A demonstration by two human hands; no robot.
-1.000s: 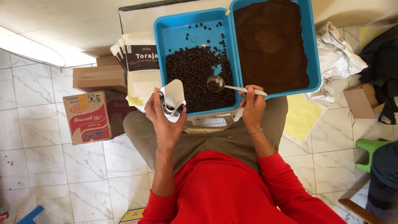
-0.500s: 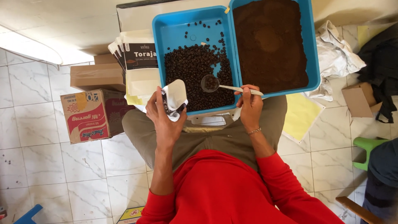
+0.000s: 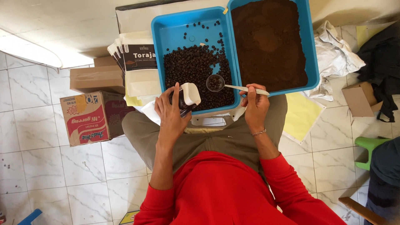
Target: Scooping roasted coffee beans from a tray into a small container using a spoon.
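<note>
White marble-tile floor point(image 3: 41, 166); left hand point(image 3: 171, 114) grips open pouch point(image 3: 187, 95), right hand point(image 3: 255, 106) holds scoop point(image 3: 221, 83) over blue tray point(image 3: 175, 31).

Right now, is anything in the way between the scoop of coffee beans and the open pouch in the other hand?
Nothing visible. The scoop, held by the right hand, sits over the beans in the blue tray. The white pouch in the left hand is just beside it, with only beans and the tray's near edge between.
</note>
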